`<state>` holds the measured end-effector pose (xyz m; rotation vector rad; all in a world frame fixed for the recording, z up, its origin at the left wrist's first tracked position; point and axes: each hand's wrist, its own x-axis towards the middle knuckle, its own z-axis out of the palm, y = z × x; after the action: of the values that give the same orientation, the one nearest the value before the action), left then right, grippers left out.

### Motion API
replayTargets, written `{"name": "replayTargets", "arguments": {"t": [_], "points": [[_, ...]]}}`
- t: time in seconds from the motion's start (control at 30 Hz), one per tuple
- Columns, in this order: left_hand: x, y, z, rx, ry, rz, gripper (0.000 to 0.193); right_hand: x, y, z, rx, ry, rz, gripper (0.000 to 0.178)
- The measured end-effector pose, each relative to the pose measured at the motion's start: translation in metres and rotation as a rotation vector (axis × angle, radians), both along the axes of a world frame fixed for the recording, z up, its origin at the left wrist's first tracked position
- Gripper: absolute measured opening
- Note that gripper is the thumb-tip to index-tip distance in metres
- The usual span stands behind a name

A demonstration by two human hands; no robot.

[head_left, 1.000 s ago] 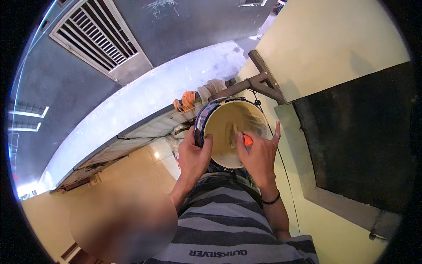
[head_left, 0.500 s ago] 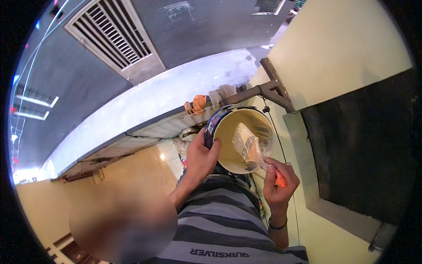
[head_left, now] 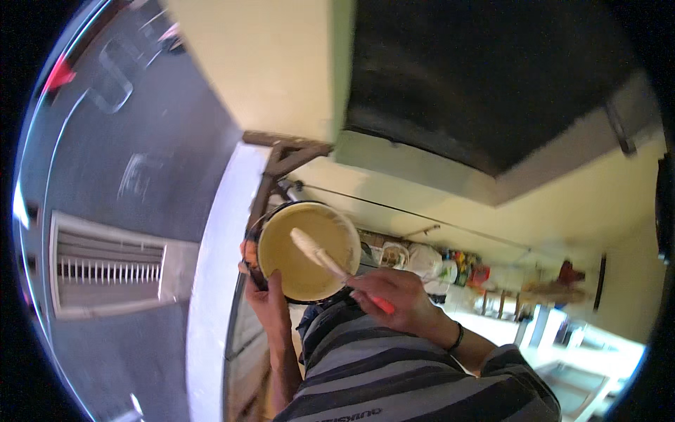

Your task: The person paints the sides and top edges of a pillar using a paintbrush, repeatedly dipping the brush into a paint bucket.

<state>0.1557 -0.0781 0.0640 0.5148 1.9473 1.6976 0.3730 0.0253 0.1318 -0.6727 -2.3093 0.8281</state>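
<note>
In front of my body is a round paint bucket (head_left: 275, 239) with a dark outer side and pale yellow paint coating its inside. My left hand (head_left: 268, 299) grips its rim at the lower left, thumb inside and fingers around the outer wall. A paintbrush (head_left: 328, 261) with an orange-red handle end is closed in my right hand (head_left: 402, 301). Its paint-covered bristles, seen edge-on, are over the bucket's mouth. Whether the bristles touch the paint, I cannot tell.
A brown metal bracket (head_left: 283, 156) juts out beyond the bucket, beside a pale yellow wall (head_left: 281, 63). A large dark panel (head_left: 485, 77) is at the upper right. Several bags and goods (head_left: 425, 260) line the wall on the right. A grey wall with a barred window (head_left: 109, 267) stands left.
My view has swung to the right, bringing the goods along the wall into sight. The brush has turned from its flat face to its edge, still over the bucket. Both hands keep their grips.
</note>
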Motion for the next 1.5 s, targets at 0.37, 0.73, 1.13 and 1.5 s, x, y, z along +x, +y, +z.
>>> {"name": "replayTargets", "arguments": {"t": [0.37,0.73,1.13,1.5], "points": [[0.045,0.081,-0.003,0.067,-0.071,-0.272,0.032,0.064,0.008,-0.019,-0.039,0.046,-0.335,0.030],[0.085,0.126,-0.007,0.004,-0.140,-0.332,0.042,0.117,0.031,-0.009,0.047,0.071,-0.376,0.038],[0.117,0.151,0.023,0.002,-0.104,-0.183,0.014,0.124,0.097,-0.028,-0.038,0.090,-0.239,0.032],[0.110,0.169,0.014,-0.045,0.075,-0.029,0.020,0.115,0.154,-0.063,-0.962,0.567,-0.344,0.024]]}}
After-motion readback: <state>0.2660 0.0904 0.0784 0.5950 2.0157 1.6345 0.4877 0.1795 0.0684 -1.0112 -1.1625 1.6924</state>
